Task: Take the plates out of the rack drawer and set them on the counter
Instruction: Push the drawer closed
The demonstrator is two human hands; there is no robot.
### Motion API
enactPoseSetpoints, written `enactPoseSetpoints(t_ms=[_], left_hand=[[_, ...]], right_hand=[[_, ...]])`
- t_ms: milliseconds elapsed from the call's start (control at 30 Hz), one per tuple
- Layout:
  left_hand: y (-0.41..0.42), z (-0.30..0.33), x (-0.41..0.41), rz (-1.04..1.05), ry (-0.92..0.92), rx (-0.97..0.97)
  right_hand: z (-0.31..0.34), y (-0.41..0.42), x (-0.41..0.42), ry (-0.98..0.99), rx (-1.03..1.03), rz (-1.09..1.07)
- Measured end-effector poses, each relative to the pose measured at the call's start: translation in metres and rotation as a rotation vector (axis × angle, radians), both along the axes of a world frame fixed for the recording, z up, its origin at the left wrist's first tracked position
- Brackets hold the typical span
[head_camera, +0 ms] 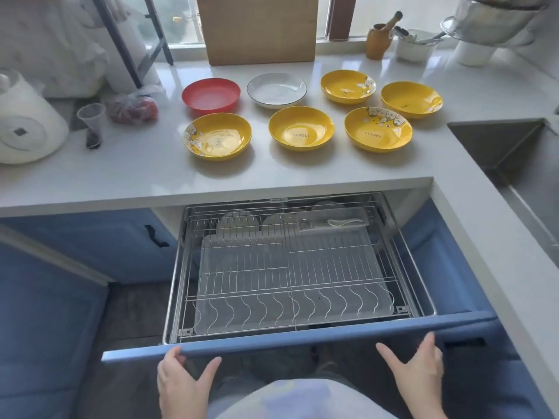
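Several plates stand on the white counter (121,173): a red plate (210,95), a white plate (276,89) and several yellow plates, one of them (301,127) in the middle of the front row. Below the counter the wire rack drawer (290,267) is pulled out, and its plate slots hold nothing. A white spoon (344,221) lies in a tray at the back of the drawer. My left hand (181,385) and my right hand (419,368) rest against the blue drawer front (302,337), fingers spread, holding nothing.
A steel sink (520,164) is set in the counter at the right. A white appliance (27,128), a plastic cup (91,124) and a bag of red fruit (133,108) stand at the left. A wooden board (257,28) leans at the back. Blue cabinets flank the drawer.
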State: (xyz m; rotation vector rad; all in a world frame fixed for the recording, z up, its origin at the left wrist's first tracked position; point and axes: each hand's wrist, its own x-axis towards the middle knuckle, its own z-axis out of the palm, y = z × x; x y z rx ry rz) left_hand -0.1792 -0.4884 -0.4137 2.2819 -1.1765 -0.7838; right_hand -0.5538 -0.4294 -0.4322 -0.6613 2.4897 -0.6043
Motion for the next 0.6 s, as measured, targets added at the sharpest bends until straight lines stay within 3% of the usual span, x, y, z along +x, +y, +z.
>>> enactPoseSetpoints(t_ms=[233,600], left_hand=[[-0.011,0.003,0.006,0.2,-0.046,0.117],[-0.062,0.002,0.002,0.207,-0.057,0.168]], right_hand=[[-0.002,-0.034,-0.002,0.026,0.102,-0.066],[0.004,-0.079,-0.007,0.063,0.158,-0.079]])
